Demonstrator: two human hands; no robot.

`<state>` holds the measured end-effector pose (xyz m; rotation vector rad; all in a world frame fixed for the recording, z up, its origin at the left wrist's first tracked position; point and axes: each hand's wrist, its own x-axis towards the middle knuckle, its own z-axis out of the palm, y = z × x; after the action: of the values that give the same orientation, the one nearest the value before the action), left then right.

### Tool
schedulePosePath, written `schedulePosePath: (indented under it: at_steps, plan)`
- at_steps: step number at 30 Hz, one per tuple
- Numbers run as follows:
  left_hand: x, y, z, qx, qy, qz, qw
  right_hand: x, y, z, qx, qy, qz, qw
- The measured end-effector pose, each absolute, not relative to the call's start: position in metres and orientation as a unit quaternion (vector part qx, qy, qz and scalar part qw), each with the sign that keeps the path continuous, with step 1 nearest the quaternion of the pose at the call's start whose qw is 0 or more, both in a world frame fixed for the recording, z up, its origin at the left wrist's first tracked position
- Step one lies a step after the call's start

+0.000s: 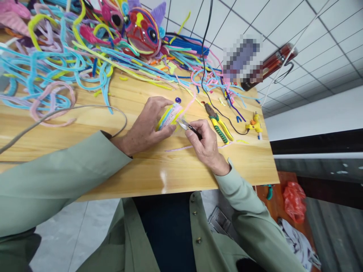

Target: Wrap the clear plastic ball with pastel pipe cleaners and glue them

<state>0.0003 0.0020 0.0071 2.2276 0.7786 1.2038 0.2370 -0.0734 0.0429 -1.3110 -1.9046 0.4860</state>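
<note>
Around a small piece striped in yellow, blue and pink [170,116], at the middle of the table, the thumb and fingers of my left hand [147,122] are closed. A pink strand [189,105] runs up from its right side. My right hand [204,144] grips a small tool with a black handle and pointed metal tips [183,124]. Those tips touch or nearly touch the piece's right edge; exactly which I cannot tell. Just above the piece lies a round dark blue bead [178,100]. A thin lilac strand [178,149] lies below, partly behind my right hand.
Green and yellow pliers [219,124] lie right of my right hand, with a yellow glue gun [255,125] farther right. Tangled fuzzy stems [51,68] and a colourful fish-like figure [144,32] fill the back left. Cables cross the wooden table [113,177].
</note>
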Motion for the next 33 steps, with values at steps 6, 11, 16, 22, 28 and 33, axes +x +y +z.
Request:
schedulePosePath:
  at_steps: [6,11,16,22,28,33]
  plan:
    - [-0.0012,0.0031,0.0080,0.820,0.287,0.428,0.249,0.2351,-0.0723,0.0413,-0.508,-0.753,0.188,0.372]
    - [-0.0003,0.0020,0.0085,0.819,0.283,0.439,0.236,0.2364,-0.0724,0.0428,-0.510,-0.747,0.183,0.385]
    - [0.0002,0.0021,0.0078,0.819,0.287,0.434,0.241,0.2357,-0.0719,0.0432,-0.520,-0.748,0.192,0.365]
    - [0.0004,0.0018,0.0079,0.817,0.294,0.431,0.243,0.2371,-0.0726,0.0425,-0.522,-0.739,0.187,0.382]
    - [-0.0003,0.0026,0.0082,0.816,0.286,0.434,0.253,0.2361,-0.0715,0.0440,-0.515,-0.754,0.186,0.363]
    - [0.0000,0.0026,0.0082,0.817,0.281,0.437,0.251,0.2364,-0.0727,0.0443,-0.515,-0.747,0.173,0.384]
